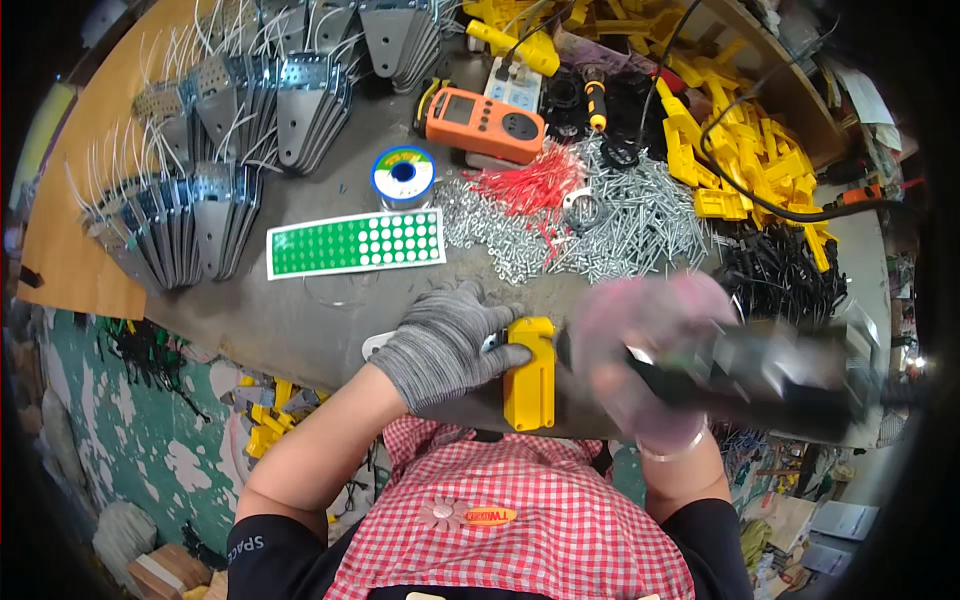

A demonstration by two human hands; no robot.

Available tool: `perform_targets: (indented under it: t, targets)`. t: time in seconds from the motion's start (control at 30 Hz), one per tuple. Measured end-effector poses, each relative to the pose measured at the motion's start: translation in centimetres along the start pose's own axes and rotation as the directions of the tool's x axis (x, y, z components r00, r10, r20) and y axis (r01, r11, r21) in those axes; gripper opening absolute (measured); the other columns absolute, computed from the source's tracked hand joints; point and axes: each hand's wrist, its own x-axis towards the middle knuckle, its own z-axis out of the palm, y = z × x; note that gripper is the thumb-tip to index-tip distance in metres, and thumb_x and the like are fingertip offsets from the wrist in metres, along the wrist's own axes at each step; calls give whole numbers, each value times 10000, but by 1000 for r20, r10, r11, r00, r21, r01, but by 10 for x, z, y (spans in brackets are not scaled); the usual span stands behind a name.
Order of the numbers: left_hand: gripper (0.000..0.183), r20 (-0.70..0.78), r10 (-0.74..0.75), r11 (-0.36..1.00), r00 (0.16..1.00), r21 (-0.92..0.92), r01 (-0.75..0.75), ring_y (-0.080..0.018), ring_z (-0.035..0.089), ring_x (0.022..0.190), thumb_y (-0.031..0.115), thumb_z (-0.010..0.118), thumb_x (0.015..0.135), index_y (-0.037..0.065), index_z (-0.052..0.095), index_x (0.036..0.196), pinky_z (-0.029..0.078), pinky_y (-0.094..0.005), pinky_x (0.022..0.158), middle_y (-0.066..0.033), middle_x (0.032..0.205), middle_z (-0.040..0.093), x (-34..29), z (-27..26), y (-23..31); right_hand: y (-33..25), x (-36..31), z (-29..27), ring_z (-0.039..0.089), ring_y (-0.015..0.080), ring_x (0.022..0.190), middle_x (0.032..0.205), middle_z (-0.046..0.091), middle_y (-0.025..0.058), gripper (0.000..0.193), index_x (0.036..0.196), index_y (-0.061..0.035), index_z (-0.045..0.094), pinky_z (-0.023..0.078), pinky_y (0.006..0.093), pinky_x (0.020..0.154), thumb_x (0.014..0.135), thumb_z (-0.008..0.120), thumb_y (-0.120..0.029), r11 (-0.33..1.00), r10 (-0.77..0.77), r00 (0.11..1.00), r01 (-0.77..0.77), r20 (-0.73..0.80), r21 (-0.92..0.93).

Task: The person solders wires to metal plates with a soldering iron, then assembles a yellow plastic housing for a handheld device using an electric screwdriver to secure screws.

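Big grey workbench (300, 320) fills the frame. At lower right, the pink-gloved right hand (640, 360) has its fingers wrapped round a blurry dark power tool (780, 375). At lower centre, the grey-gloved left hand (445, 345) pins down the yellow plastic housing (530, 375), fingers curled over its left side.

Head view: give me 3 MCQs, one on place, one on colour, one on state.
1. Where does the green dotted sheet lie?
A. Just below the solder spool
B. On the pile of yellow parts
C. Under the right hand

2. What colour is the multimeter?
A. Blue
B. Orange
C. White

3. What is the left hand doing?
A. Hanging free above the bench
B. Holding the spool
C. Gripping the yellow plastic housing

Answers: 1 A, the sheet sits directly under the spool on the grey bench; 2 B, its case is orange; 3 C, the grey-gloved fingers wrap the housing's side, while the right hand holds a blurred dark tool.
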Motion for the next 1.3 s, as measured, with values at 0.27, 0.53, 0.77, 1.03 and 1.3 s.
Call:
perform_targets:
  t: [0.27, 0.53, 0.77, 1.03, 1.3]
  targets:
    - [532, 51, 65, 998, 997, -31, -63, -349, 637, 961, 525, 646, 877, 138, 688, 1240, 495, -477, 852, -171, 1026, 676, 13, 8, -14, 61, 24, -9, 600, 146, 687, 801, 599, 32, 336, 1011, -93, 516, 482, 278, 625, 794, 745, 22, 983, 34, 996, -49, 82, 177]
    - [540, 99, -45, 998, 994, -28, 48, -355, 631, 1033, 530, 651, 870, 151, 680, 1255, 493, -465, 900, -172, 1109, 667, 8, -1, 1, 46, 36, -1, 543, 149, 763, 899, 537, 37, 326, 1033, -63, 510, 453, 287, 696, 792, 709, 29, 998, 26, 999, -25, -28, 50]
    - [757, 47, 124, 963, 991, 234, -131, -387, 554, 1155, 506, 820, 674, 91, 611, 1271, 365, -508, 1034, -159, 1191, 620, -10, 0, -7, -1, 48, -50, 604, 269, 1045, 1004, 616, 97, 443, 1214, -42, 543, 469, 435, 1004, 846, 733, -202, 899, -16, 1000, 5, 21, 438]
    - [695, -135, 229, 969, 964, 125, -213, -348, 598, 1081, 411, 865, 585, 62, 640, 1144, 415, -465, 982, -134, 1106, 646, 3, 9, -14, 81, 5, -123, 469, 153, 701, 702, 466, -20, 242, 986, -115, 571, 426, 370, 827, 784, 675, -200, 525, 268, 865, 237, -424, 817]
    - [680, -169, 238, 967, 956, 137, -216, -328, 600, 1042, 358, 867, 558, 83, 655, 1143, 467, -455, 911, -105, 1113, 635, 3, 8, -11, 82, 8, -110, 455, 145, 693, 700, 463, -27, 239, 968, -124, 583, 417, 345, 815, 774, 690, -212, 595, 201, 887, 226, -415, 771]
